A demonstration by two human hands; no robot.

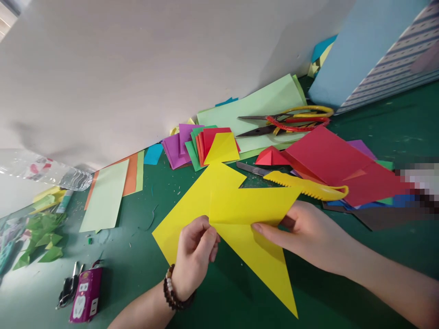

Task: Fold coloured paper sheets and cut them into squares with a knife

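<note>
A large yellow paper sheet (206, 196) lies partly folded over the green table (137, 256), with one long pointed flap reaching toward me. My left hand (195, 256), a bead bracelet on its wrist, pinches the sheet at the middle fold. My right hand (305, 233) grips the folded upper flap from the right, thumb on top and fingers beneath. Both hands are closed on the same yellow sheet.
Behind lie a stack of coloured paper squares (202, 144), red sheets (343, 169), yellow-handled scissors (305, 185), more scissors (291, 121) on pale green paper, a plastic bottle (44, 171), green folded pieces (41, 237), a purple packet (87, 294) and a blue box (370, 55).
</note>
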